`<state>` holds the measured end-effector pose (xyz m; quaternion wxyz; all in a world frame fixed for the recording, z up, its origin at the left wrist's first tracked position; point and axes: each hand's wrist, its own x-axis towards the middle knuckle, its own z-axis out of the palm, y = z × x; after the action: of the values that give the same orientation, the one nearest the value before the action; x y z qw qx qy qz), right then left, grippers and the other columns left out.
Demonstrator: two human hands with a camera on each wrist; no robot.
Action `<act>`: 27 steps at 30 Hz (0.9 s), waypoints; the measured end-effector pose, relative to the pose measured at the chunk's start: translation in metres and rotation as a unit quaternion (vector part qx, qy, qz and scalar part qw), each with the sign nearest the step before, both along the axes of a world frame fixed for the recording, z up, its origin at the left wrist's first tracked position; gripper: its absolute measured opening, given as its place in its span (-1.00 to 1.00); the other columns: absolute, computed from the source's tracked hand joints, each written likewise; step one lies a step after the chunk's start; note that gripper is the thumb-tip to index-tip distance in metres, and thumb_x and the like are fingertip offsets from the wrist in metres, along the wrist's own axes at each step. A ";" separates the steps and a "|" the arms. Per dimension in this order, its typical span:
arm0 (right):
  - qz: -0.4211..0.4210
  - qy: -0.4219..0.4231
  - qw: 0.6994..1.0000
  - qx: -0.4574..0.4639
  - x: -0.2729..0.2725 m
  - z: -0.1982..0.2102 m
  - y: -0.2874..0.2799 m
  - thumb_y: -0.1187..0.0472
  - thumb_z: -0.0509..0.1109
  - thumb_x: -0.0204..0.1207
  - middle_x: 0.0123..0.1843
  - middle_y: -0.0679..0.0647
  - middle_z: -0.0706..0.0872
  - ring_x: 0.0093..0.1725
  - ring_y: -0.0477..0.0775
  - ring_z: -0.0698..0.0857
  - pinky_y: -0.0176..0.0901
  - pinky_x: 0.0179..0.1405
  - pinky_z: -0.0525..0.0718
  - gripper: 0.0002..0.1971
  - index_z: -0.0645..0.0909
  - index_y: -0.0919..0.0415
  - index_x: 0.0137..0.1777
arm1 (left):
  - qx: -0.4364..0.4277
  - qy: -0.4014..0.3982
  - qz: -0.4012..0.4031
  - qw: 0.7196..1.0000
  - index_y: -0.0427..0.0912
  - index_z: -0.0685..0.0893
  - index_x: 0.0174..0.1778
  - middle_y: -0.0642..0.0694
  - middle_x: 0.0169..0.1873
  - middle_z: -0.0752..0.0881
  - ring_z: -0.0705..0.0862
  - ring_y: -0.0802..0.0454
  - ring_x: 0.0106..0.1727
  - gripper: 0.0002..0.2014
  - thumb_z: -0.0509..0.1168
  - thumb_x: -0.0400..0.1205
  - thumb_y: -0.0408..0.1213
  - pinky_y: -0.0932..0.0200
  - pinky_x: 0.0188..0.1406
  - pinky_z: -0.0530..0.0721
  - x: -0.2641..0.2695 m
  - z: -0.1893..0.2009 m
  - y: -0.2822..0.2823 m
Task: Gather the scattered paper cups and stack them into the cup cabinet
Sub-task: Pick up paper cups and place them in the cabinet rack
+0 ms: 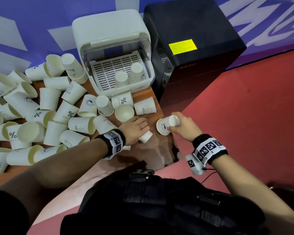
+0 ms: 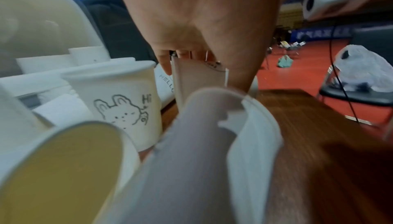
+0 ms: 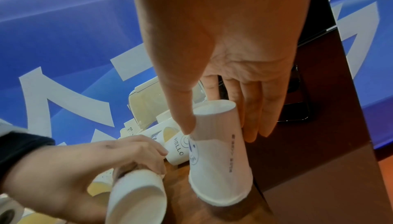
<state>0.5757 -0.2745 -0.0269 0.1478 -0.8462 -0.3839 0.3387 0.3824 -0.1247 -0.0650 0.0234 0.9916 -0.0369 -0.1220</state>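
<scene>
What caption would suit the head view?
Each hand grips a paper cup beside the open cup cabinet.

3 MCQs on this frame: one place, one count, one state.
1. The cup cabinet stands:
A. on the floor
B. at the table's far end, beside a black box
C. under the table

2. Cup stacks on the cabinet's tray:
A. none
B. two
C. five

3. The right hand is:
A. empty
B. flat on the table
C. holding a cup

Answers: 1 B, it sits on the wood next to the box; 2 B, two upturned stacks stand on the slats; 3 C, thumb and fingers wrap the cup.
</scene>
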 end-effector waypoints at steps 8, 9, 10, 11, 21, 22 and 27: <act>0.015 -0.012 1.000 0.008 0.004 0.012 0.024 0.06 0.53 0.40 0.25 0.20 0.67 0.25 0.25 0.61 0.03 0.19 0.59 -0.41 0.44 0.07 0.42 | -0.225 -0.057 0.186 0.955 -0.01 0.43 0.49 -0.03 0.34 0.60 0.59 -0.07 0.26 -0.38 0.40 0.51 0.00 0.13 0.21 0.46 -0.013 0.038 0.027; 0.019 -0.016 1.000 0.019 0.004 0.015 0.029 0.06 0.53 0.39 0.25 0.19 0.68 0.25 0.24 0.62 0.04 0.20 0.59 -0.40 0.44 0.07 0.42 | -0.238 -0.061 0.212 0.946 0.00 0.36 0.55 -0.05 0.40 0.56 0.55 -0.07 0.33 -0.34 0.39 0.53 0.00 0.13 0.27 0.43 -0.015 0.044 0.032; 0.023 -0.021 0.999 0.031 0.004 0.018 0.035 0.06 0.54 0.38 0.25 0.19 0.68 0.24 0.23 0.63 0.06 0.21 0.60 -0.40 0.45 0.07 0.42 | -0.250 -0.068 0.232 0.938 0.01 0.30 0.58 -0.07 0.44 0.52 0.51 -0.08 0.38 -0.31 0.39 0.54 0.00 0.12 0.33 0.41 -0.018 0.048 0.037; 0.028 -0.025 0.998 0.043 0.004 0.022 0.041 0.06 0.54 0.38 0.25 0.18 0.68 0.23 0.22 0.63 0.08 0.21 0.61 -0.39 0.46 0.07 0.42 | -0.260 -0.081 0.248 0.929 0.02 0.25 0.60 -0.08 0.47 0.49 0.49 -0.08 0.42 -0.27 0.40 0.54 0.00 0.11 0.37 0.39 -0.022 0.052 0.042; 0.110 -0.087 0.976 0.167 0.010 0.064 0.126 0.12 0.52 0.41 0.27 0.20 0.62 0.29 0.20 0.57 -0.05 0.26 0.48 -0.40 0.46 0.16 0.44 | -0.310 -0.228 0.399 0.832 0.05 0.17 0.62 -0.09 0.49 0.38 0.46 -0.08 0.44 -0.19 0.43 0.50 -0.04 0.00 0.44 0.45 -0.034 0.081 0.106; 0.116 -0.093 0.973 0.178 0.011 0.066 0.135 0.14 0.50 0.43 0.29 0.21 0.58 0.30 0.20 0.54 -0.11 0.24 0.44 -0.42 0.44 0.17 0.45 | -0.303 -0.242 0.408 0.827 0.02 0.19 0.62 -0.11 0.47 0.39 0.46 -0.09 0.44 -0.21 0.43 0.50 -0.06 0.02 0.44 0.43 -0.034 0.082 0.112; 0.129 -0.126 0.966 0.187 0.017 0.069 0.180 0.27 0.44 0.51 0.39 0.25 0.44 0.40 0.20 0.46 -0.15 0.38 0.36 -0.37 0.33 0.22 0.58 | -0.287 -0.282 0.434 0.806 -0.09 0.33 0.54 -0.13 0.42 0.43 0.45 -0.06 0.41 -0.32 0.46 0.53 -0.21 0.22 0.36 0.35 -0.036 0.087 0.134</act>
<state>0.5928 -0.0949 0.0422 0.2091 -0.7826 -0.5617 0.1682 0.3468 0.0089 0.0219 0.3462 0.8427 0.3592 0.2023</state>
